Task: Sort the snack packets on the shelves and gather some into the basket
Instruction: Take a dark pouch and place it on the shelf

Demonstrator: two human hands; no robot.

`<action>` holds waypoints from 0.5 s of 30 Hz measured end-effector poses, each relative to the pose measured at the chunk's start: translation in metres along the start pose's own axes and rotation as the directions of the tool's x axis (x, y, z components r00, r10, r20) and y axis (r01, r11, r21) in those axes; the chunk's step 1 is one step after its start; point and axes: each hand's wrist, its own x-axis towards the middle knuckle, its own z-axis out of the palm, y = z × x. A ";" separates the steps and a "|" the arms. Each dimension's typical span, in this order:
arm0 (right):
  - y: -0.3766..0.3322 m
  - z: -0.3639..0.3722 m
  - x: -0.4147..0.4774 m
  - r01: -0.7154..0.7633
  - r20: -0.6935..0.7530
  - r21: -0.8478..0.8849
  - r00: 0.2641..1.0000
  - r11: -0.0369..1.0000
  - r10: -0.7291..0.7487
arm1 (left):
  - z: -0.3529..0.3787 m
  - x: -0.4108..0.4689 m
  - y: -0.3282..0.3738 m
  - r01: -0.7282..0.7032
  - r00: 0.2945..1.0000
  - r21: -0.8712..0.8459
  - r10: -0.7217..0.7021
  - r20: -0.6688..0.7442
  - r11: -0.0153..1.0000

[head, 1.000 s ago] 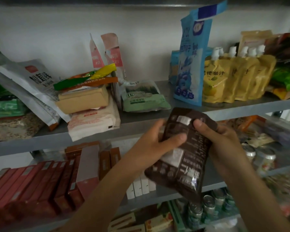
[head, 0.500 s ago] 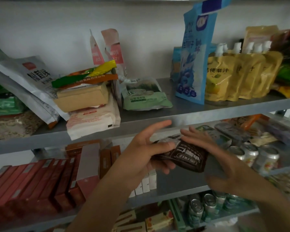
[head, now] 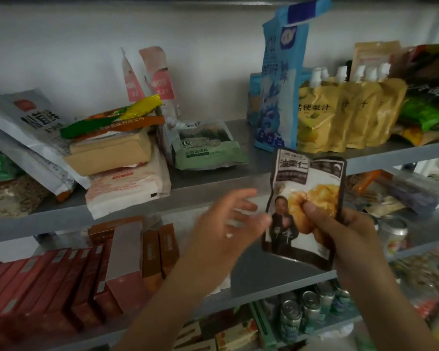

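Brown packet [head: 314, 178] (upright), right hand [head: 350, 236]

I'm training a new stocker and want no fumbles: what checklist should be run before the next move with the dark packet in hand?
1. Grip on the dark packet: the right hand pinches its lower right part, thumb on the front: ok.
2. Label readable: the front faces the camera, upright: ok.
3. The left hand free: open, holds nothing: ok.
4. Where the basket is: not in view: cannot tell.
5. Bare spot on the upper shelf: between the green packet and the blue pouch: ok.
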 end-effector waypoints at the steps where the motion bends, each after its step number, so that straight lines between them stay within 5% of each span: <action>1: -0.001 0.000 0.000 -0.032 0.007 0.050 0.999 0.998 0.032 | 0.008 -0.005 -0.001 0.027 0.999 0.046 -0.028 0.038 0.999; 6: -0.018 0.010 -0.008 -0.039 0.057 0.040 0.998 0.998 0.037 | 0.027 -0.007 -0.005 0.190 0.981 -0.407 -0.157 0.115 0.894; 8: -0.023 0.007 -0.005 -0.097 0.166 0.234 0.984 0.967 0.059 | 0.021 -0.004 -0.006 0.212 0.976 -0.500 -0.153 0.156 0.840; 11: -0.025 0.007 0.001 -0.342 0.450 0.531 0.889 0.776 0.084 | 0.018 -0.003 -0.011 0.287 0.940 -0.664 -0.068 0.335 0.690; 15: 0.004 -0.001 0.016 -0.324 0.390 0.492 0.912 0.808 0.128 | 0.031 -0.004 -0.015 0.410 0.873 -0.780 0.044 0.486 0.473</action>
